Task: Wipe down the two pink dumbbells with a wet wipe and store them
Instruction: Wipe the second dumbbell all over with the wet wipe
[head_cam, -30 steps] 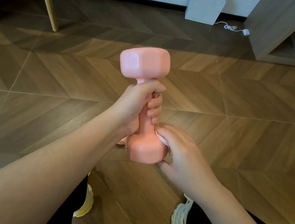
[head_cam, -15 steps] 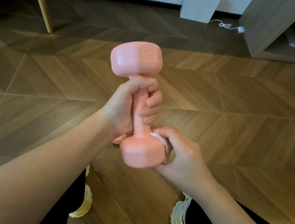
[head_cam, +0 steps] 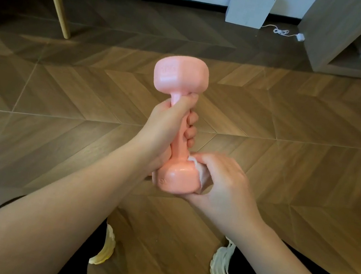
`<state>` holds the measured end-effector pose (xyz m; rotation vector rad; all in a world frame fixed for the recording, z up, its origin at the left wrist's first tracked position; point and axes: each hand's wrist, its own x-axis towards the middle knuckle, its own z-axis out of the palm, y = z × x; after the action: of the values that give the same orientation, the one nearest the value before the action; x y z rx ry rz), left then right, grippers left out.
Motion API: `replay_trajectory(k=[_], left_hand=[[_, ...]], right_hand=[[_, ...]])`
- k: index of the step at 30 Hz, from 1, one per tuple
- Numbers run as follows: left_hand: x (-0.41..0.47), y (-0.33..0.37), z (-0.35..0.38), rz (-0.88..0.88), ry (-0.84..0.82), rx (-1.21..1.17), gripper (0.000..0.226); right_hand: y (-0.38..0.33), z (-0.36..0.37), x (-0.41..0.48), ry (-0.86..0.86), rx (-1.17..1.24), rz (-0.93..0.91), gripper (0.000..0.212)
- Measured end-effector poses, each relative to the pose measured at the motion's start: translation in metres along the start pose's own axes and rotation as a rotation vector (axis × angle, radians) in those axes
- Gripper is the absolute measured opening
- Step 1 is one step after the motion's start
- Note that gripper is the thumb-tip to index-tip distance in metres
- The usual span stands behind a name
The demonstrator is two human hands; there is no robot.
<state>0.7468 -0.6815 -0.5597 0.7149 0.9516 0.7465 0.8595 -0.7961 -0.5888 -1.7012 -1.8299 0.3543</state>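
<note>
left hand (head_cam: pixel 163 131) grips dumbbell (head_cam: pixel 177 121) handle; right hand (head_cam: pixel 221 187) presses wipe (head_cam: pixel 202 173) on lower head.

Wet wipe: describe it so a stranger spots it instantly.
Mid-frame, the left hand holds a pink dumbbell near-upright by its handle. The right hand presses the wet wipe against its lower head: a crumpled wad, the only white thing between pink plastic and fingers.

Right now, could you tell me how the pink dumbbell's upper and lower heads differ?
The upper head stands uncovered above the left hand gripping the handle; the lower head sits below it, cupped by the right hand. No wipe touches the upper head; a white wet wipe is pressed against the lower head. Both are pink and blocky.
</note>
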Motion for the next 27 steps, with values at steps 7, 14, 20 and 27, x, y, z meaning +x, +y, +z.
replay_trajectory(k=[7, 14, 20, 27], left_hand=[[-0.006, 0.001, 0.001, -0.008, -0.044, 0.026, 0.041], [-0.008, 0.003, 0.003, -0.048, -0.114, -0.017, 0.061], [-0.009, 0.002, 0.004, -0.042, -0.194, 0.017, 0.060], [-0.008, 0.006, 0.000, -0.058, -0.222, -0.064, 0.063]], right_hand=[[0.006, 0.003, 0.002, -0.234, 0.109, 0.089, 0.047], [0.007, 0.000, -0.004, -0.053, 0.060, 0.036, 0.048], [0.008, -0.003, 0.002, -0.239, 0.169, 0.055, 0.043], [0.003, -0.006, -0.004, -0.164, 0.278, 0.140, 0.054]])
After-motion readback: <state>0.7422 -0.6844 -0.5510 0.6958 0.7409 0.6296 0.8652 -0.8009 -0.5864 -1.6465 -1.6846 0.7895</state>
